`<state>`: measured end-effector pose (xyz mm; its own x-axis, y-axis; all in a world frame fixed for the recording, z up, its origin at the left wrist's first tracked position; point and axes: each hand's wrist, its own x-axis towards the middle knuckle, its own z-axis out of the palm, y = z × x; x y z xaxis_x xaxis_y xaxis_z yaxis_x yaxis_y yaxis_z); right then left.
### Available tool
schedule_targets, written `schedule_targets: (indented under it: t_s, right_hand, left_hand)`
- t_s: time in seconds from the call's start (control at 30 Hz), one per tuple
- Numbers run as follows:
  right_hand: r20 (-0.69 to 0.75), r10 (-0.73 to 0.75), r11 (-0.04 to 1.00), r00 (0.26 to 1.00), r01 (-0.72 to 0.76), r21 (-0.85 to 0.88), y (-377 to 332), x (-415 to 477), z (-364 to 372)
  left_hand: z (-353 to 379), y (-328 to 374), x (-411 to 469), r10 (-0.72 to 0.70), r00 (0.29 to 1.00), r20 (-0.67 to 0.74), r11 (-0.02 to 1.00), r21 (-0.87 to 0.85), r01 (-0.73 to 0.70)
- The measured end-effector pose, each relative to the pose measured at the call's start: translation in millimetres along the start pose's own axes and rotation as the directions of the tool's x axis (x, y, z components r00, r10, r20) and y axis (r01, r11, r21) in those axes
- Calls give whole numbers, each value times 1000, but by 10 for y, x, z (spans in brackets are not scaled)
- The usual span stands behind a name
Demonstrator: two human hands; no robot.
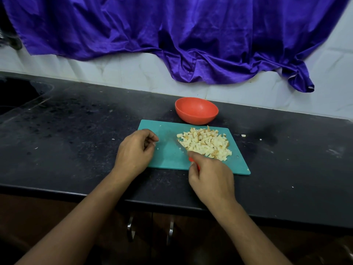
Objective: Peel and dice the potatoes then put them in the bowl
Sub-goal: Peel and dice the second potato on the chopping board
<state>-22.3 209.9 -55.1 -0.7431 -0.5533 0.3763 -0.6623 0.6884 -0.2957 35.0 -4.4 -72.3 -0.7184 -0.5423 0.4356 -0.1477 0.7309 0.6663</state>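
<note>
Bowl (pixel 196 109): orange, upright on the counter (pixel 76 131), just beyond the far edge of the board (pixel 166 155). Inside, only its own orange surface visible.

Diced potato (pixel 206 143): heaped on the right half of the teal board, none in the bowl. A few stray bits (pixel 243 135) on the counter just right of the board.

Right hand (pixel 212 180): clasped round the red handle of the knife (pixel 183 148), blade against the near-left side of the heap.

Left hand (pixel 135 150): fingers loosely curled, holding nothing, over the board's left edge.

Purple cloth (pixel 172 35): draped down the tiled wall (pixel 133 73) behind the bowl, hem clear of the rim.

Bare board between hands. Open counter left and right of the board. Near board edge close to the counter's front edge.
</note>
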Motion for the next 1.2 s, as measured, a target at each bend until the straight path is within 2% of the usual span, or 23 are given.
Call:
schedule_targets:
  t_s: [0.13,0.27,0.43,0.63,0.8,1.0,1.13,1.2]
  right_hand:
    - [-21,43,996,999,-42,77,-8,-18,-4]
    - [-88,137,966,987,-113,233,60,-4,24]
    - [-73,212,918,974,-173,357,132,29,64]
    - [-59,234,889,970,-189,417,172,47,68]
    - [-43,242,884,969,-202,422,196,68,107]
    - [-40,253,870,967,-209,447,196,65,88]
    - [-36,251,877,967,-212,432,187,62,84]
    - [-36,244,877,969,-205,434,179,50,72]
  left_hand:
    - [-10,50,2,18,999,27,998,59,-19]
    - [36,168,115,19,995,98,990,136,-33]
    - [287,354,433,40,982,184,979,187,-75]
    - [517,456,735,-77,954,290,960,279,-8]
    - [479,412,767,-99,937,334,972,234,19]
    - [422,348,637,3,950,312,987,153,-53]
    - [327,353,642,-20,918,397,998,68,-8]
    - [298,335,624,0,931,365,1000,7,-3]
